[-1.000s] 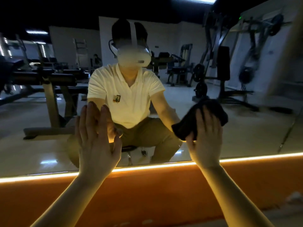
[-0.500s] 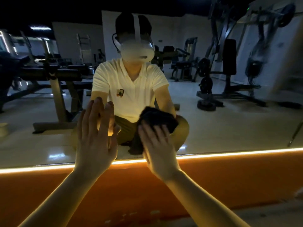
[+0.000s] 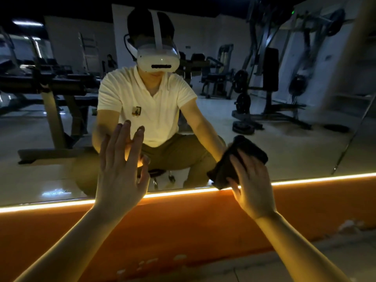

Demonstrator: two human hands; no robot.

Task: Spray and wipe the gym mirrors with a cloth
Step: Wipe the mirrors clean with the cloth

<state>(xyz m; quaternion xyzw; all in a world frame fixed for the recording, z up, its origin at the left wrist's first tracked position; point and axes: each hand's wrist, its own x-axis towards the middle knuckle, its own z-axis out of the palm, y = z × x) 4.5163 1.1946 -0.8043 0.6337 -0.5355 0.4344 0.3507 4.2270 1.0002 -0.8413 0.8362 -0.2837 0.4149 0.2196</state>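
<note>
Cloth [image 3: 249, 150] under rt grip [image 3: 252, 188] (pressed on mirror [image 3: 295, 143]).

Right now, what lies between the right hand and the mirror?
A dark cloth: the right hand presses it against the mirror near its lower edge, as the head view shows.

A glowing LED strip [image 3: 183, 193] runs across the middle of the frame, and below it is an orange wall panel [image 3: 183, 226]. The pale floor [image 3: 305, 261] shows in the lower right. In the reflection, a padded bench rack [image 3: 50, 86] stands at the left, a weight machine [image 3: 270, 69] at the upper right, weight plates [image 3: 243, 127] lie near its base, and a small rolling stool [image 3: 156, 173] is at the centre.
</note>
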